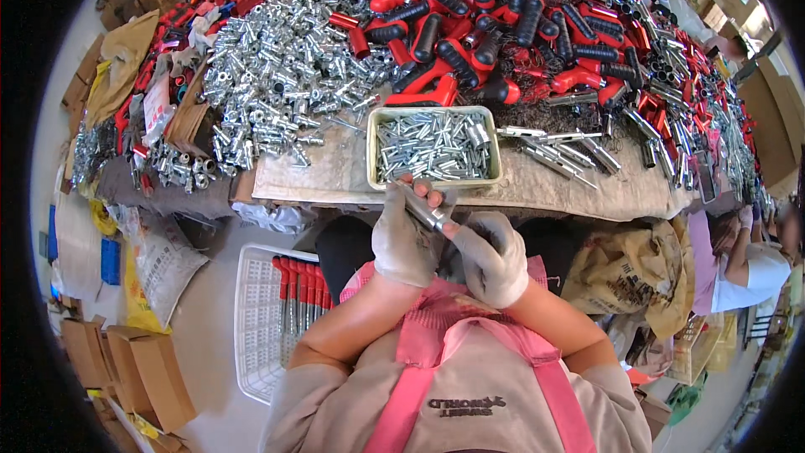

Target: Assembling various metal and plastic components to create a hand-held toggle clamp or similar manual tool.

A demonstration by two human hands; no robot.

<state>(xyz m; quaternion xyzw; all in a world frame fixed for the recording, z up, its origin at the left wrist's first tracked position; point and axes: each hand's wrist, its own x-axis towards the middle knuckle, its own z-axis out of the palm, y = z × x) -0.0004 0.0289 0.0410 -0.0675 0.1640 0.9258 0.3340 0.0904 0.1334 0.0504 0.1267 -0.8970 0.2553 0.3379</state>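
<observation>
In front of my chest, my left hand point(404, 239), in a pale glove with bare fingertips, is closed around a silvery metal tube point(426, 214). The tube lies at a slant, its lower end toward my right hand point(493, 260). That hand is gloved too, its fingers curled, with a bare fingertip against the tube's lower end. What else may sit inside its curled fingers is hidden. Just beyond both hands, a cream plastic tray point(375, 174) full of small metal pins point(432, 144) stands at the table's front edge.
Silvery metal fittings point(281, 75) are heaped left of the tray. Red-and-black handles point(503, 25) pile up behind it, and loose metal tubes point(562, 155) lie to its right. A white basket point(251, 344) with red-handled tools stands at my left. Another person point(750, 273) sits far right.
</observation>
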